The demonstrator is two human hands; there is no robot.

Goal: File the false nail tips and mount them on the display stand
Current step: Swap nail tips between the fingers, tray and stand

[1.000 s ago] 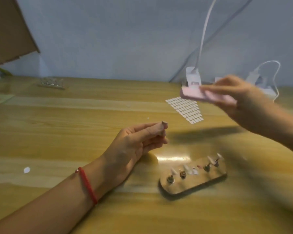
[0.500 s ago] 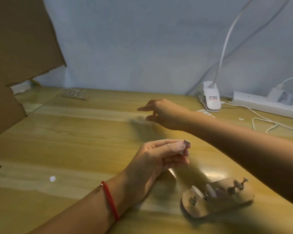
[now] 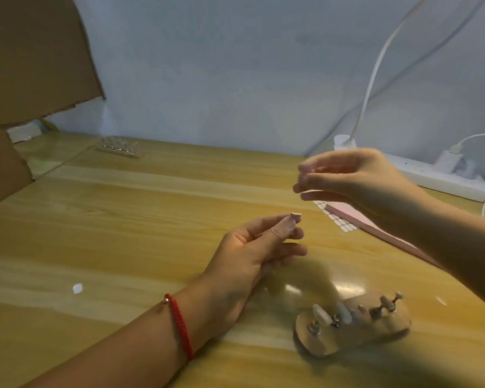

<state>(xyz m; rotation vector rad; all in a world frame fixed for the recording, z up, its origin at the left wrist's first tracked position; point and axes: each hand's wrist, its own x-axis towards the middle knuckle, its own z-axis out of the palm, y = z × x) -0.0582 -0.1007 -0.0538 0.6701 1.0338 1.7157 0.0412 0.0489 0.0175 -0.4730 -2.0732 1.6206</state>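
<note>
My left hand (image 3: 252, 247) rests its wrist on the wooden table and pinches a small pale false nail tip (image 3: 296, 217) between thumb and forefinger, held upward. My right hand (image 3: 350, 177) hovers above and to the right of it. Its fingers are loosely curled and blurred, and nothing shows between them. The pink nail file (image 3: 381, 233) lies flat on the table under my right forearm. The wooden display stand (image 3: 375, 329) sits at the front right, with several nail tips on its metal pegs.
A sheet of white adhesive dots (image 3: 335, 218) lies beside the file. A second stand (image 3: 119, 147) is at the back left, with cardboard (image 3: 34, 65) beyond it. A white power strip (image 3: 437, 180) and a lamp clip (image 3: 343, 142) line the back right.
My right hand no longer holds the pink file, which now lies on the table. That hand swung left, then came back above the nail tip. My left hand kept its pinch.
</note>
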